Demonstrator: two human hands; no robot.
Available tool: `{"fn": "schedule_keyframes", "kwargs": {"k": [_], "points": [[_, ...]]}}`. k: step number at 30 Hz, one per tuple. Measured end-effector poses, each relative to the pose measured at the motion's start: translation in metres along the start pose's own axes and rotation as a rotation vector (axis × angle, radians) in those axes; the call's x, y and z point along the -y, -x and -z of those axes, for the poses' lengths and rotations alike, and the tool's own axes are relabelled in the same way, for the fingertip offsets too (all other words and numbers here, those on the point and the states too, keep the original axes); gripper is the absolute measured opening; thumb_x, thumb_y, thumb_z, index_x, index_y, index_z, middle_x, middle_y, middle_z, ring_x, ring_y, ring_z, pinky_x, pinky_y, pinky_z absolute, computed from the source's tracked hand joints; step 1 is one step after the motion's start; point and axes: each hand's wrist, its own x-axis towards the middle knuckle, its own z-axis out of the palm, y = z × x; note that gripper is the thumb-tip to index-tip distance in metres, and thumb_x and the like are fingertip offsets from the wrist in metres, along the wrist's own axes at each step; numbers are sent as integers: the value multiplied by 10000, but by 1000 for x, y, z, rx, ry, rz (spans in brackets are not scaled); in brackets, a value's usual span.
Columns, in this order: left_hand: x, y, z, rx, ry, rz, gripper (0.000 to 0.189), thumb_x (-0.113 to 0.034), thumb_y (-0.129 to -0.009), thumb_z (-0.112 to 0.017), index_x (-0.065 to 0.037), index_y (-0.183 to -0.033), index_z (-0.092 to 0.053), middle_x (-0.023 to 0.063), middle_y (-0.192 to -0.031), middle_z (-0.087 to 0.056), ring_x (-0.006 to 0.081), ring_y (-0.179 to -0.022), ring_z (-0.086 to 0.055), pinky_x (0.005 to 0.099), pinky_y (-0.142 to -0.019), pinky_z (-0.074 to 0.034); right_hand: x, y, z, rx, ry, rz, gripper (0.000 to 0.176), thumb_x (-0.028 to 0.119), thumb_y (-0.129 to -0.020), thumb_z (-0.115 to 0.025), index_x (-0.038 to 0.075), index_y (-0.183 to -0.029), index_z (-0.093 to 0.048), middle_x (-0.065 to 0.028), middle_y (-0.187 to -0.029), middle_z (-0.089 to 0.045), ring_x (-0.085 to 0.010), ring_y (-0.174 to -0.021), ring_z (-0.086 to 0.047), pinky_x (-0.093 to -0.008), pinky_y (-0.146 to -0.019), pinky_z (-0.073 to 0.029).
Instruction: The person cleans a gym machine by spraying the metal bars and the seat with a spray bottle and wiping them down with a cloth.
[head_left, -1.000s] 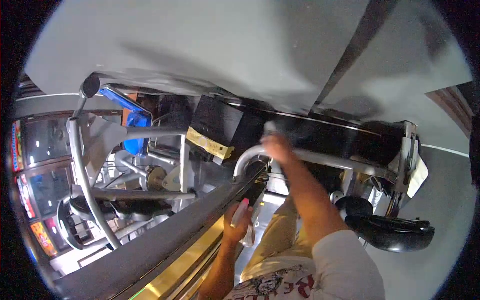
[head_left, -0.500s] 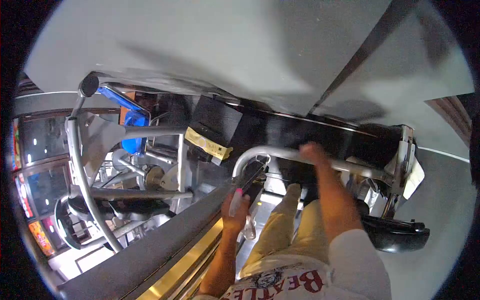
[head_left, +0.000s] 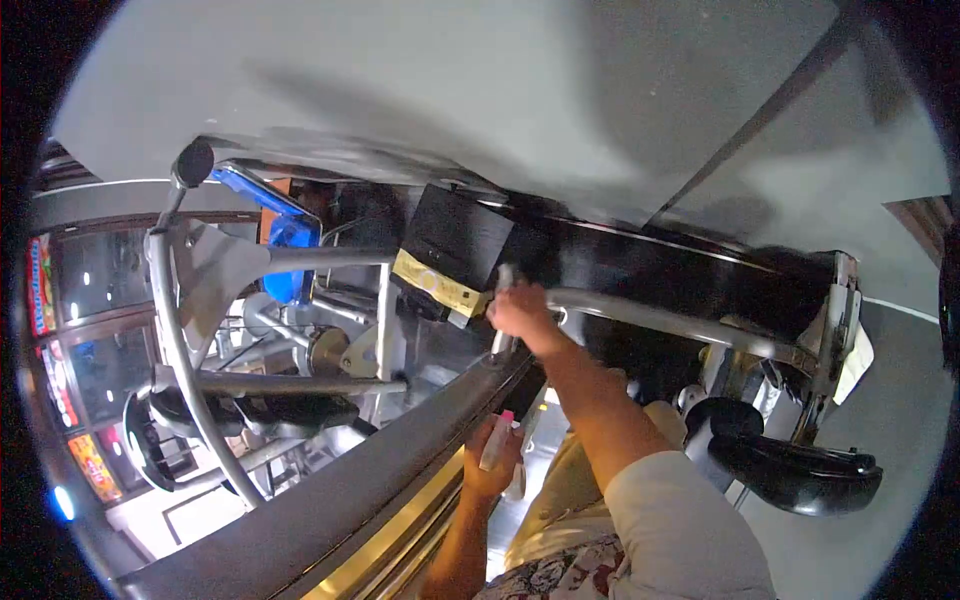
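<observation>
My left hand (head_left: 490, 462) is closed around a small clear bottle with a pink top (head_left: 497, 440), low beside the long dark beam. Reaching forward, my right hand (head_left: 522, 312) is at the bend of a silver metal tube (head_left: 680, 328) on a gym machine. Its fingers are curled over the bend. A small greyish piece shows above those fingers, and I cannot make out whether it is a cloth or part of the tube. Just left of this hand is a black box with a yellow front panel (head_left: 435, 283).
The long dark beam (head_left: 330, 490) runs diagonally on my left. Beyond it stands a silver-framed exercise machine (head_left: 172, 320) with black pads. A blue chair (head_left: 292, 262) is behind it. On the right are a black pad (head_left: 800, 475) and an upright metal post (head_left: 830, 330).
My right hand has moved left along the silver tube, from its straight part to the bend. My left hand still holds the bottle, slightly lower in view. The view has shifted slightly.
</observation>
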Motion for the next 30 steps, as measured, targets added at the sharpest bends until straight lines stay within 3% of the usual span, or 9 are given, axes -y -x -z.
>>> {"fn": "schedule_keyframes", "kwargs": {"k": [6, 9, 11, 16, 18, 23, 25, 27, 30], "points": [[-15, 5, 3, -17, 159, -31, 94, -98, -902, -611, -29, -882, -551, 17, -664, -555, 89, -577, -551, 265, -523, -460, -146, -5, 29, 365, 121, -281, 292, 285, -817, -567, 91, -950, -739, -188, -1023, -693, -352, -979, -662, -489, -895, -499], [-5, 1, 2, -34, 220, -23, 87, -94, -889, -623, -34, -886, -559, 14, -667, -550, 89, -576, -551, 266, -521, -462, -161, 20, 43, 341, 101, -92, 292, 289, -833, -560, 77, -923, -739, -191, -1030, -687, -367, -964, -657, -490, -874, -504], [-12, -2, 1, 9, 206, -16, 91, -100, -876, -635, -42, -876, -565, 12, -668, -554, 90, -574, -552, 270, -515, -453, -100, 37, 59, -73, 7, -282, 311, 313, -851, -548, 69, -886, -738, -177, -966, -688, -363, -891, -660, -483, -814, -514], [-6, -18, 10, 52, -132, -101, 129, -120, -887, -644, -14, -925, -580, 29, -713, -584, 108, -575, -564, 281, -522, -462, -32, 19, -18, -459, -110, 582, 101, 246, -713, -665, 145, -713, -667, -65, -802, -621, -288, -888, -599, -458, -771, -432], [-23, -21, 1, -1, -71, 6, 152, -130, -892, -651, -6, -947, -584, 39, -716, -589, 116, -576, -569, 289, -526, -468, 1, 31, -32, -91, -5, 512, 176, 289, -787, -638, 115, -796, -662, -88, -931, -617, -297, -1107, -529, -486, -965, -391], [-10, -24, 2, -21, 65, 26, 166, -134, -879, -675, -11, -942, -583, 50, -673, -592, 133, -558, -571, 293, -518, -464, -49, 50, -16, -532, -42, 648, 161, 286, -847, -625, 150, -879, -705, -61, -1101, -633, -286, -1113, -537, -482, -980, -415], [1, -28, 7, -15, -41, 60, 168, -145, -873, -681, -23, -932, -582, 49, -664, -586, 133, -557, -569, 294, -520, -463, -78, 68, 38, -567, -120, 549, 109, 202, -719, -650, 140, -802, -684, -54, -951, -625, -288, -992, -565, -444, -763, -502], [-10, -27, 0, -18, -6, 53, 170, -158, -870, -685, -34, -914, -577, 45, -651, -572, 137, -555, -568, 296, -526, -462, -135, 83, 38, -621, -39, 223, 108, 168, -814, -616, 95, -853, -685, -114, -875, -640, -324, -808, -607, -431, -710, -514], [5, -25, 6, 4, 107, -82, 191, -187, -868, -687, -47, -872, -557, 31, -632, -540, 133, -524, -546, 303, -503, -454, -186, 145, 103, -170, 227, -475, 267, 291, -905, -542, 80, -931, -704, -166, -949, -662, -345, -902, -642, -490, -751, -526]]}}
